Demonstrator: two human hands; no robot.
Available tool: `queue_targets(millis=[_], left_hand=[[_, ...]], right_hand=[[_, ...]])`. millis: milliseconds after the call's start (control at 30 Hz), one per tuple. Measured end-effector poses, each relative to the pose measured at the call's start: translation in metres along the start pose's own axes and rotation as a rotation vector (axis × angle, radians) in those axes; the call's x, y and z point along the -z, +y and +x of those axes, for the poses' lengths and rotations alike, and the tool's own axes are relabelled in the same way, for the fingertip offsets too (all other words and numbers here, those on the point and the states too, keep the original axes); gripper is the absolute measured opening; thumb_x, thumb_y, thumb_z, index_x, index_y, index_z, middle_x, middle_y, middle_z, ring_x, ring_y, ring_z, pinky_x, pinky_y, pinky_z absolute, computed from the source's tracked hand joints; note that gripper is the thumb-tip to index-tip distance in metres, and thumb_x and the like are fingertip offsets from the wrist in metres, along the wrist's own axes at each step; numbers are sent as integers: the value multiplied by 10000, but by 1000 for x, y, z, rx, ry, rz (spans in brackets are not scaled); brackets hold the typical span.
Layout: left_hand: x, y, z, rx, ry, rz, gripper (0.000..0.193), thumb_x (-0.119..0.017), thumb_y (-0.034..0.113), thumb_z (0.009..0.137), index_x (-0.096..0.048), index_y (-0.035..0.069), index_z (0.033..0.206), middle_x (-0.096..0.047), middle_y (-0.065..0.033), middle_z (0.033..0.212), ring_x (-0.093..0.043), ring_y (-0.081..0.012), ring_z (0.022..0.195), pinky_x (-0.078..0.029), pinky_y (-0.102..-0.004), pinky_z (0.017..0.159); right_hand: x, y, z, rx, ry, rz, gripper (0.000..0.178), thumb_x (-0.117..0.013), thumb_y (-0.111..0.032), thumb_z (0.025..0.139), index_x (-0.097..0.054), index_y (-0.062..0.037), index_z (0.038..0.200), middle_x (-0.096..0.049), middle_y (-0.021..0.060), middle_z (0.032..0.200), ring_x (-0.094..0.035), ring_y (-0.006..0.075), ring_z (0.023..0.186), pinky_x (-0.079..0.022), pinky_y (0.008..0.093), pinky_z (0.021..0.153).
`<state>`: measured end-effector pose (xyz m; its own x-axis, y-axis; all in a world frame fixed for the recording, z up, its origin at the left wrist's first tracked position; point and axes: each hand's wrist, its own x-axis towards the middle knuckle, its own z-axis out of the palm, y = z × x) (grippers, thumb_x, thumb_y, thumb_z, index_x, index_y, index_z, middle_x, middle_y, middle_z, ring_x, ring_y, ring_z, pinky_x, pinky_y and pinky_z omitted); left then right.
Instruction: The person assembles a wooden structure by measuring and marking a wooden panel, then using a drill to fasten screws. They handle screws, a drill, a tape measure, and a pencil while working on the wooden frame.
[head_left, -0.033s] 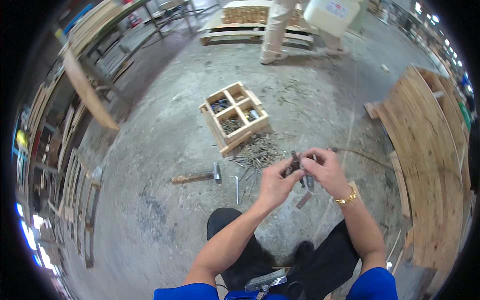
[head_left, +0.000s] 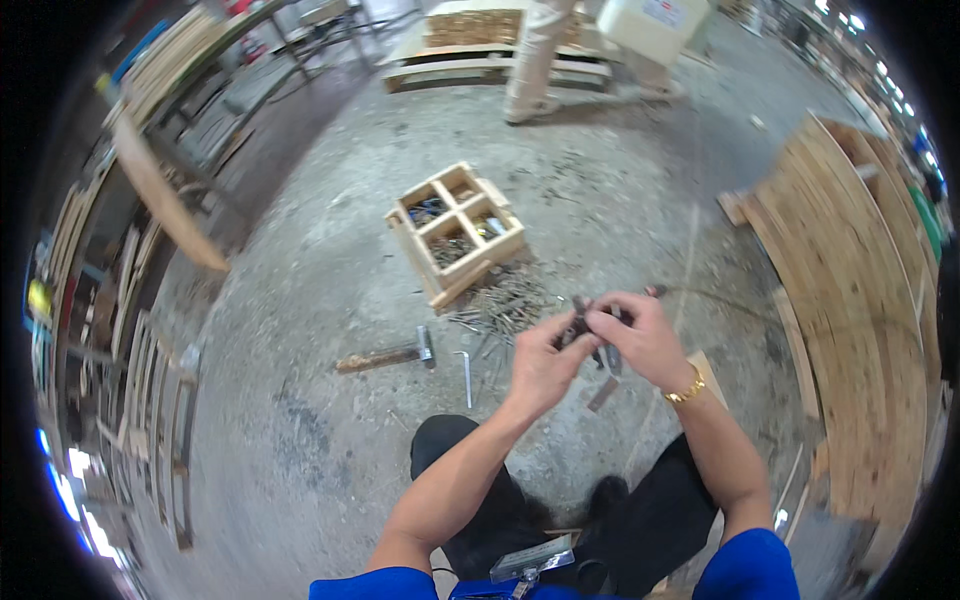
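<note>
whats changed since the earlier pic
Very little: the camera view has shifted slightly, so the floor things sit a bit further left in the picture. The right hand's thumb has edged left, toward the left hand. Nothing visibly taken up or let go. Both hands stay on the small dark part; the hammer, wooden box and metal pile stayed put.
</note>
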<state>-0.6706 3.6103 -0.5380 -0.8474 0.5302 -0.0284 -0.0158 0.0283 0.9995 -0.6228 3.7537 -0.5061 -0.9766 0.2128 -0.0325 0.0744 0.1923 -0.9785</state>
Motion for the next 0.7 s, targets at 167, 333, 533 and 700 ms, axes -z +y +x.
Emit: queue_targets(millis=[167, 333, 533, 700], left_hand=[[-13, 2, 3, -10, -27, -92, 391, -659, 50, 781, -565, 3, 1157, -556, 22, 698, -426, -17, 525, -349, -189, 444], [-27, 10, 0, -21, -97, -31, 351, -637, 47, 802, -561, -18, 1139, -532, 27, 671, -422, -22, 523, -328, -188, 440], [-19, 8, -3, -30, -104, -46, 361, -636, 47, 801, -561, -9, 1149, -521, 33, 657, -416, -24, 515, -328, -189, 436], [-23, 7, -3, -22, -91, -141, 391, -675, 49, 775, -570, -2, 1147, -497, 20, 687, -427, -31, 519, -335, -190, 437]], right_hand=[[9, 2, -4, 72, 34, -38, 181, -599, -138, 806, -623, 32, 863, -608, 14, 671, -508, 59, 613, -419, 236, 564], [28, 3, -17, 75, 33, 8, 162, -610, -153, 821, -617, 3, 868, -608, 1, 718, -523, 32, 665, -402, 201, 555], [22, -5, -22, 18, 37, 147, 170, -598, -140, 822, -613, 9, 903, -574, -12, 725, -477, 31, 614, -392, 203, 542], [22, -3, -22, 5, 54, -21, 184, -597, -124, 808, -617, 21, 919, -565, -12, 726, -483, 31, 638, -408, 203, 572]])
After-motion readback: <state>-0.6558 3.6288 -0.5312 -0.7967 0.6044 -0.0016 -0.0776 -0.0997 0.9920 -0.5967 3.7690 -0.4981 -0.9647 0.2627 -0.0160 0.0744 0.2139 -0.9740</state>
